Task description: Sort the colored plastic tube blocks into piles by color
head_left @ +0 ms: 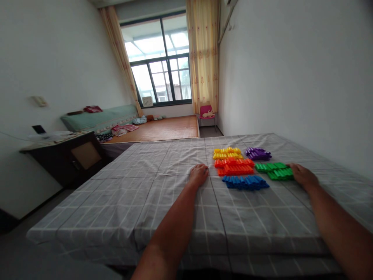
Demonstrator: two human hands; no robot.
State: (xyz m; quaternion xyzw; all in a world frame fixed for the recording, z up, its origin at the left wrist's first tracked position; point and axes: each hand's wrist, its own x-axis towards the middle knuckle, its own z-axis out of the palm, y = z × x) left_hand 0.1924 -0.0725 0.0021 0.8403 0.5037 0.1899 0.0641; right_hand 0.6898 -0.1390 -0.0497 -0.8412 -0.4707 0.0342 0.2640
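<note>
Small ridged plastic pieces lie in colour-sorted rows on a grey checked tablecloth (171, 202). My right hand (304, 177) rests on the cloth with its fingertips against the right end of the green pieces (275, 171); its fingers look extended and partly hide that end. Left of the rows, my left hand (199, 174) lies on the cloth, fingers loosely stretched and holding nothing. It is nearest the orange-red pieces (234, 167), apart from them. Yellow pieces (227, 153) sit behind these, blue pieces (246, 182) in front. The purple pieces (258, 153) are at the back right.
A bed (163, 128) with clothes on it stands beyond the table, under a window (159, 58). A dark cabinet (75, 155) is on the left. A pink chair (206, 112) stands at the back, and a white wall (297, 70) runs along the right side.
</note>
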